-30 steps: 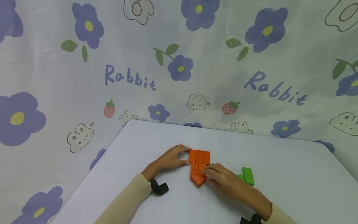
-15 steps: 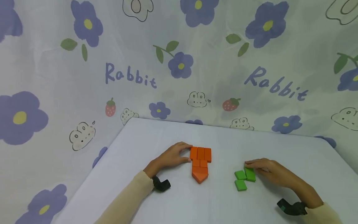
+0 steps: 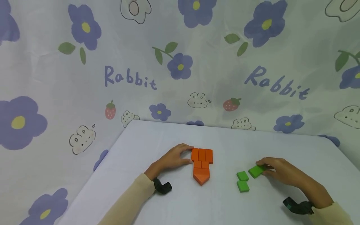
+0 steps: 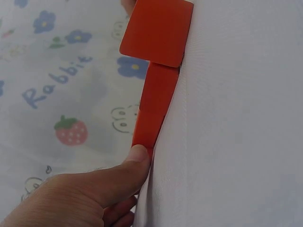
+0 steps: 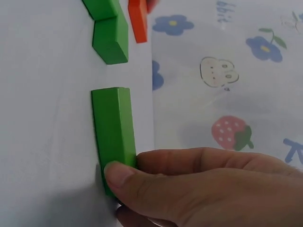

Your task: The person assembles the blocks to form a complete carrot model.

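Orange blocks form an arrow-like figure mid-table: three long blocks (image 3: 202, 155) side by side, two small blocks (image 3: 201, 164) below, and a pointed end (image 3: 201, 177) facing the person. My left hand (image 3: 172, 158) holds the leftmost long orange block (image 3: 194, 154), index finger at its far end and thumb at its near end; the left wrist view shows the thumb (image 4: 135, 158) against the orange. To the right, my right hand (image 3: 284, 172) pinches a long green block (image 5: 111, 127) by its right end. Two small green blocks (image 3: 242, 180) lie just left of it, corner to corner.
A white cloth covers the table (image 3: 222, 203). Behind it hangs a curtain (image 3: 213, 53) printed with flowers, rabbits and strawberries. Black wrist cameras (image 3: 298, 206) are strapped at both forearms, by beige sleeves.
My right hand has left the orange figure's right side, moved to the green blocks, and turned the long one, drawing it slightly away from the small ones. My left hand has stayed put.
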A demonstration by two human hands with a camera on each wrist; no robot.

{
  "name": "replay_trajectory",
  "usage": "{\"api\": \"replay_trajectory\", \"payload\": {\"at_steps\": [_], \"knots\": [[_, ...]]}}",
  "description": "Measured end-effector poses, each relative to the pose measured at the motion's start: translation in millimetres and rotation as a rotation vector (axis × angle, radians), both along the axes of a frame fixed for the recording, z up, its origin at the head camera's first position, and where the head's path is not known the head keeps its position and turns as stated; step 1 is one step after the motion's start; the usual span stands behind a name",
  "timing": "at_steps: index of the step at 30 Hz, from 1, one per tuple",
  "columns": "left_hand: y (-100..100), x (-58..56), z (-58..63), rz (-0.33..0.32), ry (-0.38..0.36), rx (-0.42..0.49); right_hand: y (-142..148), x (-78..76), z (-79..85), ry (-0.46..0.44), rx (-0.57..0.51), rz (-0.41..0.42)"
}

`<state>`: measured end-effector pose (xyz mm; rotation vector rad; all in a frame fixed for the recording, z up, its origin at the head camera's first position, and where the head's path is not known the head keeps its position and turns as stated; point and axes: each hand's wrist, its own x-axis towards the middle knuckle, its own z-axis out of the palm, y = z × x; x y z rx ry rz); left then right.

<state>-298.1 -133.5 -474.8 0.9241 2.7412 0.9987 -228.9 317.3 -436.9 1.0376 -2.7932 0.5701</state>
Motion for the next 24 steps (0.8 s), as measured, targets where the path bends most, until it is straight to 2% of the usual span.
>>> {"api": "replay_trajectory", "payload": {"at_steps": [3,8,10,15,17,20,24], "knots": [[-0.2,2.2,-0.9,0.001,-0.010,-0.001,1.5,0.5,-1.0,-0.007,0.004,0.007],[-0.7,3.3,-2.0,-0.007,0.000,0.001,1.2,0.5,0.0,-0.003,0.032,-0.028],[-0.9,2.7,-2.3,-0.007,0.006,-0.012,0.1,-0.3,2.0,0.038,0.016,-0.037],[-1.2,-0.2,-1.5,-0.004,0.023,-0.035,-5.8,-5.3,11.3,0.204,-0.070,-0.053],[-1.1,-0.8,-0.8,-0.003,0.023,-0.033,-9.8,-9.0,16.0,0.234,-0.094,-0.060],[-0.9,-0.8,0.1,0.001,0.012,-0.027,-19.9,-14.3,24.9,0.232,-0.120,-0.071],[-1.6,-0.4,-0.4,0.007,-0.011,-0.026,-44.0,-22.3,38.4,0.178,-0.130,-0.098]]}}
